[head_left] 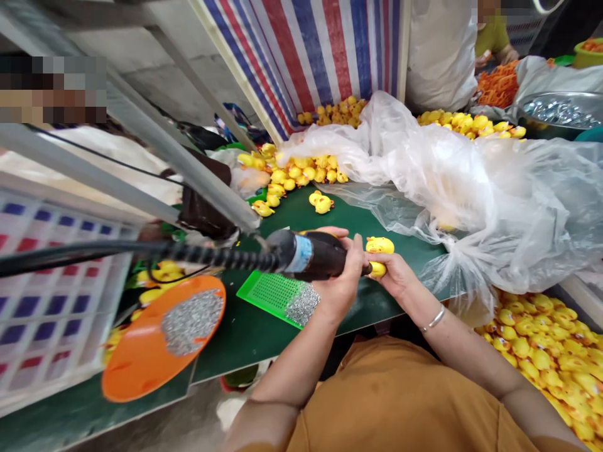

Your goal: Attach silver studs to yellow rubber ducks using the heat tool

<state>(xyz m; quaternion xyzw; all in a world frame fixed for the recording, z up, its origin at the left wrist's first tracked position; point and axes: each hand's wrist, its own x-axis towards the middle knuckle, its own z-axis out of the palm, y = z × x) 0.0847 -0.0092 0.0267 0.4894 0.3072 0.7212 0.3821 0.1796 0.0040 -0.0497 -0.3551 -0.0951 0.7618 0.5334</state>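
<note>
My left hand (346, 276) is wrapped round a black corded electric screwdriver (320, 256), which lies nearly level with its tip to the right. In my right hand (396, 274), the fingers pinch a yellow toy duck (377, 270) against that tip; the hand hides part of the duck. Just beyond it is another yellow duck (379, 245). Below the screwdriver, a green perforated tray (268, 290) holds small silvery screws (304, 304). Farther left, an orange dish (125, 370) carries a heap of similar small metal pieces (193, 320).
Yellow ducks (301, 172) are heaped at the back of the green table (358, 213), and more ducks (546, 351) fill the lower right. Clear plastic sheeting (424, 169) covers the right side. A metal post (188, 163) slants across the left. Another person (492, 41) sits far right.
</note>
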